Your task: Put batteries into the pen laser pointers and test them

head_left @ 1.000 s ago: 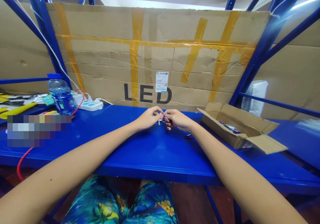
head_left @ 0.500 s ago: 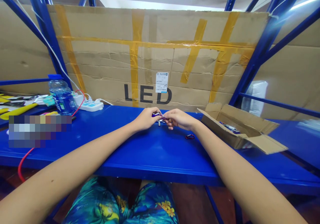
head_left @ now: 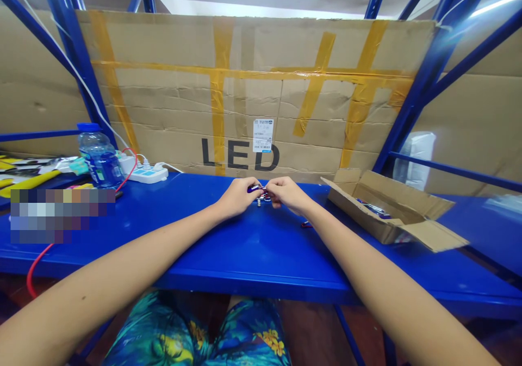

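Observation:
My left hand (head_left: 238,196) is closed, its thumb and fingers pinching a small dark purple piece with shiny metal parts (head_left: 253,189). Right beside it, my right hand (head_left: 287,194) pinches at the other end of this metal; the fingers hide most of what they grip. Small silvery bits (head_left: 259,203) show just below the fingertips, too small to name. Both hands are close together over the far half of the blue table (head_left: 244,252). A red carabiner (head_left: 305,225) lies on the table, partly covered by my right forearm.
An open cardboard box (head_left: 367,222) with blue and metal pieces stands at the right. At the left are a water bottle (head_left: 99,156), a white power strip (head_left: 149,173), a red cable (head_left: 35,262) and yellow-handled tools (head_left: 35,183). A large cardboard sheet (head_left: 171,110) closes the back.
My right hand has shifted slightly left and turned, its fingers curled tighter at the metal part. My right forearm now covers part of the red carabiner. The left hand stays almost still.

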A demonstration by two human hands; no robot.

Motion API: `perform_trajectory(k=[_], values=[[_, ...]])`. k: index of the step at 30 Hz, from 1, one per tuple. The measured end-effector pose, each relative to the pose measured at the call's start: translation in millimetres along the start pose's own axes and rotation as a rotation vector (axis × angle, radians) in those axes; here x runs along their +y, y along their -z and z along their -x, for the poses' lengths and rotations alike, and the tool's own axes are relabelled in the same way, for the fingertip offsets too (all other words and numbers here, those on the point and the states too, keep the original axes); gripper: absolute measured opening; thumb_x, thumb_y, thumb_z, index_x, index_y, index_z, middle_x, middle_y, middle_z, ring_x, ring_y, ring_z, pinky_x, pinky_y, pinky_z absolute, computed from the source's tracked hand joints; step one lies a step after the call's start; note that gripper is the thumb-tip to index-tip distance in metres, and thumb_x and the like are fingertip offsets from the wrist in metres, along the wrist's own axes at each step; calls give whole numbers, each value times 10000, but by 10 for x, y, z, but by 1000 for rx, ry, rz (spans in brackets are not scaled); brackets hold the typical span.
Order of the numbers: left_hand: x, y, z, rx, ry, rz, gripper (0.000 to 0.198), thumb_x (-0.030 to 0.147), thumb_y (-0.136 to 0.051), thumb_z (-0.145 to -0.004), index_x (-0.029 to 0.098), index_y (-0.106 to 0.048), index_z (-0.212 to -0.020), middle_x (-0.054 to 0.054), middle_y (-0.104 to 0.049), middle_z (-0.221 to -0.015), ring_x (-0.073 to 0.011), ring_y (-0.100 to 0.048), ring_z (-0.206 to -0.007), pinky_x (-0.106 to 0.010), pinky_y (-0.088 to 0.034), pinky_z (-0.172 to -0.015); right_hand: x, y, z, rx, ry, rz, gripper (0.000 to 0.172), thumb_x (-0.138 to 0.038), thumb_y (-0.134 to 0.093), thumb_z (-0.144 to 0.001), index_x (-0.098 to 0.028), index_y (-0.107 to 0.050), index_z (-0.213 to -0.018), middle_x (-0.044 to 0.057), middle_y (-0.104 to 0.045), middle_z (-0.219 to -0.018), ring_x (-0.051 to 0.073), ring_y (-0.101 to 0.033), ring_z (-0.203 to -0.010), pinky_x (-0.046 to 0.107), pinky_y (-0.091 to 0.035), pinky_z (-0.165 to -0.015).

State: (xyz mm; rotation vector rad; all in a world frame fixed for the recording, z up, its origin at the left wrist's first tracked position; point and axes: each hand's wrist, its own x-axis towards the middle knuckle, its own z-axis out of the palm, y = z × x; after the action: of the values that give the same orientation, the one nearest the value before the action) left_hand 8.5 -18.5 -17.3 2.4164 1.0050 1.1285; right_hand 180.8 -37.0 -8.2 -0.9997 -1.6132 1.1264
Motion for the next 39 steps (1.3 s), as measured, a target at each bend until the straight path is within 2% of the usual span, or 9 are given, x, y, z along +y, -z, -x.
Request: perform_trajectory(k=[5,14,18,21,24,28,34,39], values=[[-3,-18,18,20,-8,-31,138,275,-589,-833,160,-661,-806,-25,-684,-765,-153,-562,-707,-266,-388,-661,27,-9,-7,35,8,18,213,-190,-568,-695,-173,-468,-508,-51,-356,-463,53,-303,-423,192,-280,-374],[13,-9,-3,-4,3,-33,131,279,-565,-849,167,-625,-819,-14,-654,-764,-154,-542,-714,-269,-378,-665,54,29,-39,51,113,326,144,-256,-489,-771,-181,-535,-657,-59,-429,-425,102,-429,-370,225,-315,-402],[39,-13,1,0,12,-11,141,314,-586,-825,181,-564,-867,-10,-624,-778,-162,-543,-726,-276,-390,-663,31,39,-37,56,134,433,146,-220,-455,-774,-178,-540,-663,-55,-446,-415,112,-439,-392,230,-314,-441],[52,-6,16,-8,19,-17,151,260,-534,-834,194,-490,-962,9,-578,-737,-160,-529,-683,-283,-387,-639,30,47,-37,64,188,514,170,-209,-445,-780,-174,-540,-642,-45,-465,-435,111,-435,-440,233,-306,-481],[62,12,26,-16,-17,-42,143,180,-469,-833,199,-452,-973,-7,-582,-772,-170,-543,-703,-299,-399,-656,35,60,-41,93,262,608,195,-211,-443,-794,-173,-532,-625,-36,-472,-471,115,-422,-504,239,-288,-519],[73,39,18,-28,-79,-84,103,168,-471,-836,205,-479,-932,-39,-616,-829,-193,-580,-773,-315,-418,-692,26,62,-41,117,313,712,205,-194,-437,-800,-172,-508,-609,-23,-490,-536,118,-413,-565,247,-272,-552],[64,94,-3,-47,-197,-141,126,158,-490,-832,194,-541,-941,-49,-650,-850,-186,-598,-775,-303,-434,-702,-12,22,-11,102,341,832,215,-164,-436,-825,-173,-492,-618,3,-532,-591,128,-432,-595,258,-269,-581],[65,123,-4,-40,-211,-91,134,170,-495,-843,187,-580,-945,-48,-685,-892,-180,-627,-816,-299,-459,-745,-5,46,-18,113,376,886,223,-160,-432,-843,-172,-505,-632,25,-574,-635,134,-446,-613,259,-269,-585]])
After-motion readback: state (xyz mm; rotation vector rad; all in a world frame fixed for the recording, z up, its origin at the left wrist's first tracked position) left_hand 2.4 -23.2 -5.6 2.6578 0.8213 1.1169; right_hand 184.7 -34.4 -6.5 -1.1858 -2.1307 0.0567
